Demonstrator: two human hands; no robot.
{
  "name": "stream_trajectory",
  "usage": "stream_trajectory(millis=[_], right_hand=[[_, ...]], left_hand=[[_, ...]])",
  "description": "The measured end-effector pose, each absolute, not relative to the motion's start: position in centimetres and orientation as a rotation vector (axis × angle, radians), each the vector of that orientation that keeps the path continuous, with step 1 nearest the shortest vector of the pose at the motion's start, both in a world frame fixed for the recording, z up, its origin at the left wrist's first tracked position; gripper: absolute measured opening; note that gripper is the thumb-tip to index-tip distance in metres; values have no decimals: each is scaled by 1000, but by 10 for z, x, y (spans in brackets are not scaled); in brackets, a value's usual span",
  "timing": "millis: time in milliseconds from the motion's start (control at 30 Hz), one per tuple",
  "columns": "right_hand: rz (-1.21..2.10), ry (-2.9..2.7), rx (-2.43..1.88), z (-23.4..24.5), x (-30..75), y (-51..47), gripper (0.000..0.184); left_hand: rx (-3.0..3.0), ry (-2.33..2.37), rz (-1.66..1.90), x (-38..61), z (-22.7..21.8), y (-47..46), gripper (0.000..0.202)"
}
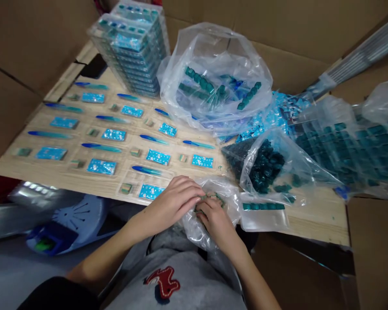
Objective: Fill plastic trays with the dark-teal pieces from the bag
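Note:
A clear plastic bag (197,228) holding small greenish pieces (218,199) lies open at the table's front edge, by my lap. Its mouth is where both hands meet. My right hand (216,219) reaches into it with curled fingers. From the left, my left hand (181,197) comes over the rim, fingers bent together and tips close to the right hand's. Whatever lies between the fingertips is hidden. Just left sits a clear tray with a blue pen (147,170), a small striped block (126,188) and a blue dotted packet (151,191), partly behind my left hand.
Several similar filled trays (101,165) cover the wooden table (323,215). Behind them rises a stack of filled trays (132,51). Bags of dark green pieces (267,165) and teal strips (358,146) stand right, below a large open bag (213,47). A blue stool (80,215) is lower left.

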State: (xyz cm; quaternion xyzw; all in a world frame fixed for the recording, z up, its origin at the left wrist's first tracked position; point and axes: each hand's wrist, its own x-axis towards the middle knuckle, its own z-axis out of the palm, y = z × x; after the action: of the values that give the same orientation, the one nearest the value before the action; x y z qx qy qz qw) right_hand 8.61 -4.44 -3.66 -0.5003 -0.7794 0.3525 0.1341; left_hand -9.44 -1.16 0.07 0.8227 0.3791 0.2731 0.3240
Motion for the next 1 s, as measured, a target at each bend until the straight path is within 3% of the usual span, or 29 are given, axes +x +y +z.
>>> stream_trajectory(millis=[133,333,433,700,900,1000], right_hand=[[1063,-2180,-1414,-31,98,-50,17],[1391,-1265,-1355,-11,109,-53,10],[1387,-1030,-1327,-2,104,-58,14],[1272,-1209,-1262,11,98,-63,25],[1326,-1021,-1238,14,99,-65,24],[1193,-1098,-1317,12,101,-69,27]], left_hand=[[2123,1013,730,-91,0,-12,17],[2113,1094,915,-85,7,-17,18],[2010,1093,990,-78,11,-26,20],[1641,1069,1096,-66,11,-37,14],[1665,967,1070,-66,14,-29,15],[1701,987,1054,-64,14,-31,14]])
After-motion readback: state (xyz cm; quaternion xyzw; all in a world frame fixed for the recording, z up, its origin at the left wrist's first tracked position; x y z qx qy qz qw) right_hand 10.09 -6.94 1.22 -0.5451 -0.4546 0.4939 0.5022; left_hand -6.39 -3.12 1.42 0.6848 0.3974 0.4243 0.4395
